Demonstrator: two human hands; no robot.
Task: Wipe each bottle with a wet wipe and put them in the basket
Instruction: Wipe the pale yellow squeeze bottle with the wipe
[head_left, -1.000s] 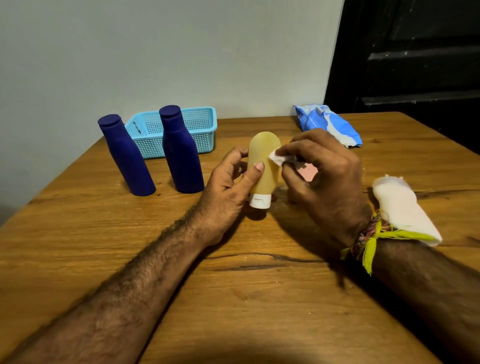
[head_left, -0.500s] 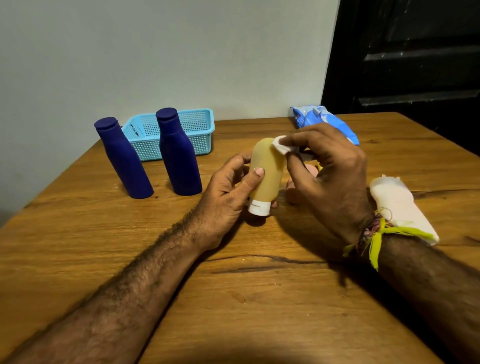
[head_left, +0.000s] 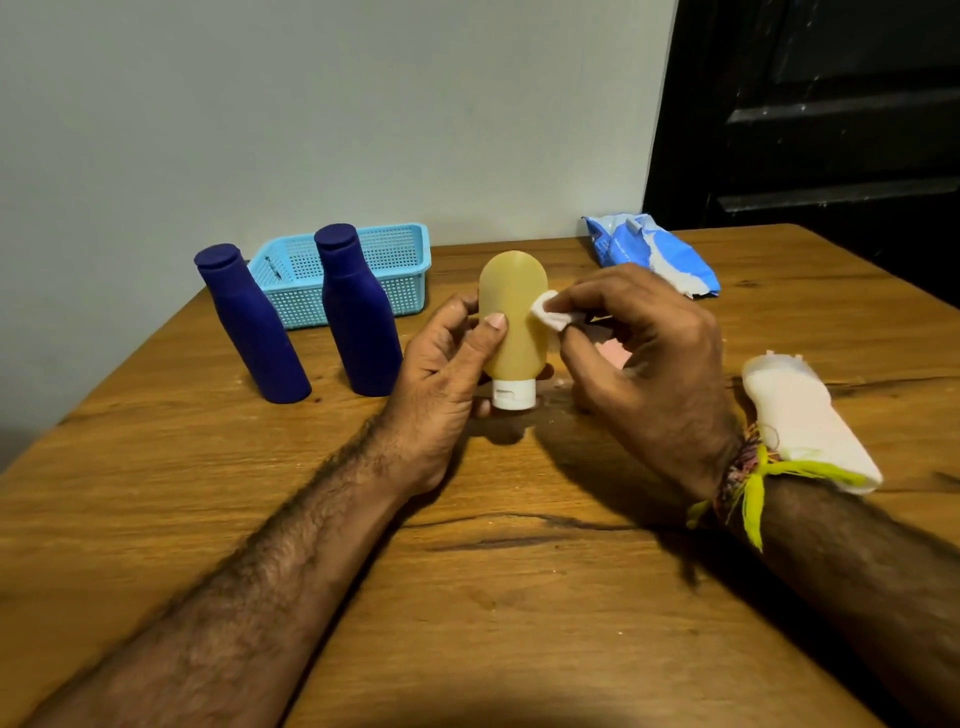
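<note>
A yellow bottle (head_left: 511, 306) stands on its white cap at the table's middle, and my left hand (head_left: 441, 374) grips its lower half. My right hand (head_left: 649, 358) pinches a small white wet wipe (head_left: 550, 312) against the bottle's right side. Two dark blue bottles (head_left: 249, 332) (head_left: 358, 322) stand upright to the left. Behind them sits a light blue mesh basket (head_left: 405, 260), which looks empty. A white bottle (head_left: 800, 415) lies on its side at the right, partly behind my right wrist. Something pink (head_left: 615, 353) shows under my right hand.
A blue and white wipes pack (head_left: 649, 254) lies at the back right of the wooden table (head_left: 467, 597). A grey wall runs behind the table and a dark door stands to the right. The table's left edge slants close to the blue bottles.
The wipe slid up to the top of the yellow bottle, then came back down to its right side. My left hand kept its hold on the bottle.
</note>
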